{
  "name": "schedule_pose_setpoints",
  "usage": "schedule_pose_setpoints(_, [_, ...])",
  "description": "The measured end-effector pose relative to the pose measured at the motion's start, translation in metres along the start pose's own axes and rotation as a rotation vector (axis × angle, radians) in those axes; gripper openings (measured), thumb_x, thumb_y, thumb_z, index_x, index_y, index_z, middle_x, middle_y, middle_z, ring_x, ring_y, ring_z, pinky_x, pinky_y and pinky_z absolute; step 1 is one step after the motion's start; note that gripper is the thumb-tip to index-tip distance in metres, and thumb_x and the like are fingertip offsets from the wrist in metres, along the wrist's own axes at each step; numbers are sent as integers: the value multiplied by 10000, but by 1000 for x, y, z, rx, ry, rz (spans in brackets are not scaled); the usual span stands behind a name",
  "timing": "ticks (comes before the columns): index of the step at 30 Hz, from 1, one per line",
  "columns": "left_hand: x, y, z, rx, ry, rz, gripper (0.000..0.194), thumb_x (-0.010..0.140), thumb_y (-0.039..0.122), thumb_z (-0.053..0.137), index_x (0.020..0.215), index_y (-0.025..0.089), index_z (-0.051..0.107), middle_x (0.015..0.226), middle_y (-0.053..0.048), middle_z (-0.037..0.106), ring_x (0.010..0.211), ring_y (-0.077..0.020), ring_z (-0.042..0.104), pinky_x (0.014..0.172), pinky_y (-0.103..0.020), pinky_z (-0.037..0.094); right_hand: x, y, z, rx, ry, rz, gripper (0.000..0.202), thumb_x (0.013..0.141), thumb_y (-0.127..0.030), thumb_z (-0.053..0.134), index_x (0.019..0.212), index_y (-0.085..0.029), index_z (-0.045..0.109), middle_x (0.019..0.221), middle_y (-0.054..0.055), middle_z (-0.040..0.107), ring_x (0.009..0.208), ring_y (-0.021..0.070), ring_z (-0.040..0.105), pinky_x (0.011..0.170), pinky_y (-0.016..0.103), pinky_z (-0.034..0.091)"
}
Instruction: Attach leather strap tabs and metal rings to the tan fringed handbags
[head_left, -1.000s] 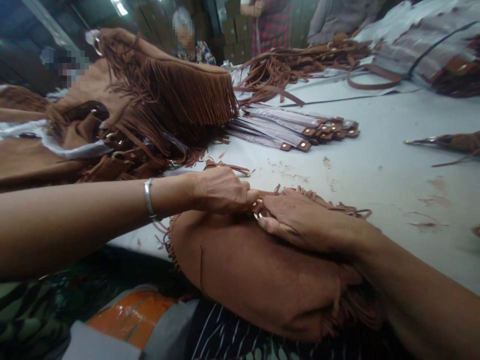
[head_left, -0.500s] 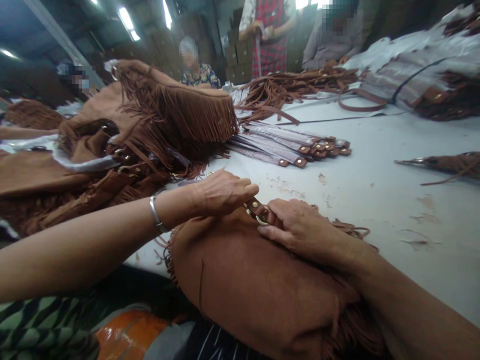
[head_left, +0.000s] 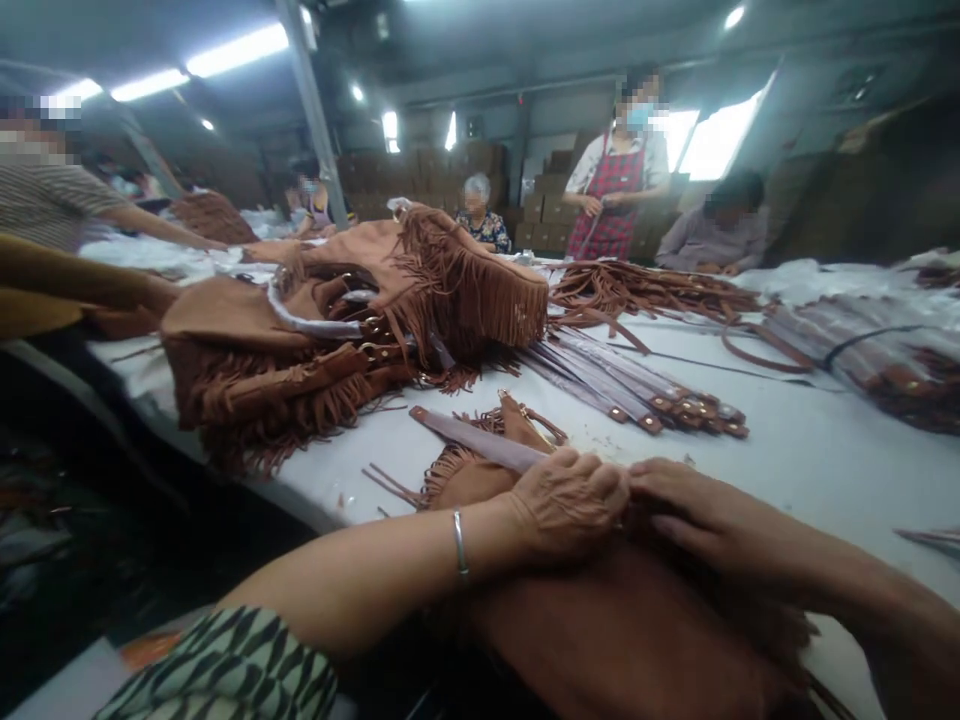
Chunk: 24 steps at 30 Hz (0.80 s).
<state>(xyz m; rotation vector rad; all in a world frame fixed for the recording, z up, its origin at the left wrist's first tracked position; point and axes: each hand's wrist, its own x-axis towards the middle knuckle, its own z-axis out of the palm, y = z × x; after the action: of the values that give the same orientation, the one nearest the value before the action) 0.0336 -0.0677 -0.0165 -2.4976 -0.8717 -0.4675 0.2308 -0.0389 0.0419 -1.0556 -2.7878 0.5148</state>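
Note:
A brown fringed suede bag (head_left: 600, 630) lies at the near edge of the white table, below both hands. My left hand (head_left: 574, 500), with a silver bangle on its wrist, is closed at the bag's upper edge; a strap (head_left: 480, 440) wrapped in pale film runs out from under it to the left. My right hand (head_left: 697, 510) is bent over the bag's top just beside the left one, its fingertips blurred and partly hidden. What either hand pinches is too hidden to make out.
Fringed bags (head_left: 247, 330) are piled on the table (head_left: 832, 480) at the left. Wrapped straps (head_left: 637, 400) lie beyond my hands, loose brown strips (head_left: 652, 290) behind them, and a tied bundle (head_left: 877, 340) at the right. Several people stand or sit around the table.
The view has lifted and turned left. The strap end and metal ring seen between my hands are now hidden, my hands are closer together, and the wrapped strap shows beside my left hand.

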Motion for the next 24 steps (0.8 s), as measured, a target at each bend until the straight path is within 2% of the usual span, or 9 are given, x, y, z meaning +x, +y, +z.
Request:
schedule_pose_setpoints(3, [-2,-2,1,-15,95,33,309,915,206,311,1129,81,495,934,-107,524,812,-209,481,680,-362,373,14,-5,-28,13,133,96,358,818,-382,436,1035,-176,632,1140,133,599,1091,288,517,947,443,389])
schedule_pose_setpoints(5, [-5,-6,1,-50,171,-20,328,917,250,331,1161,86,479,924,-102,530,815,-211,481,699,-357,379,28,-10,-33,38,163,142,398,844,-430,408,1018,-156,637,1085,131,621,1031,281,545,921,433,402])
schedule_pose_setpoints(8, [-10,-14,0,-150,263,-216,273,895,232,366,1088,112,516,896,-98,543,814,-219,480,735,-350,394,44,-14,-20,177,-7,94,488,880,-513,344,894,-131,647,907,104,649,851,235,577,822,379,444])
schedule_pose_setpoints(11, [-16,-21,0,-282,311,-373,210,837,139,403,992,135,545,871,-87,558,840,-221,487,783,-350,408,43,-11,-3,373,-144,119,584,907,-561,266,862,-110,634,835,80,639,773,193,564,780,335,443])
schedule_pose_setpoints(15, [-29,-29,-7,-395,314,-526,366,704,82,517,1068,118,518,1004,-107,561,981,-242,481,891,-389,393,30,-4,2,443,-190,208,577,886,-584,343,836,-93,641,804,63,632,732,165,539,741,303,430])
schedule_pose_setpoints(18, [-38,-34,-17,-483,378,-660,433,683,153,598,1101,129,491,1105,-119,536,1070,-264,461,945,-420,372,25,4,-3,528,-226,238,525,847,-570,447,851,-91,661,785,56,638,707,159,546,697,289,440])
schedule_pose_setpoints(19, [-39,-35,-21,-576,392,-727,391,699,191,608,1071,142,501,1069,-105,551,1032,-250,492,913,-400,400,24,8,-4,585,-220,260,508,844,-554,462,878,-91,669,789,58,648,707,159,560,695,285,446])
schedule_pose_setpoints(21, [-41,-38,-29,-864,362,-900,244,733,257,606,947,162,537,895,-53,583,827,-187,557,751,-317,463,24,17,-6,705,-152,322,462,840,-505,494,924,-89,678,813,67,669,721,158,587,712,278,456])
schedule_pose_setpoints(24, [-37,-40,-35,-1332,200,-1160,177,718,300,633,775,150,557,687,-5,568,574,-109,522,530,-216,421,20,34,-4,938,-54,400,359,825,-403,546,938,-87,673,862,78,684,742,149,609,740,262,467])
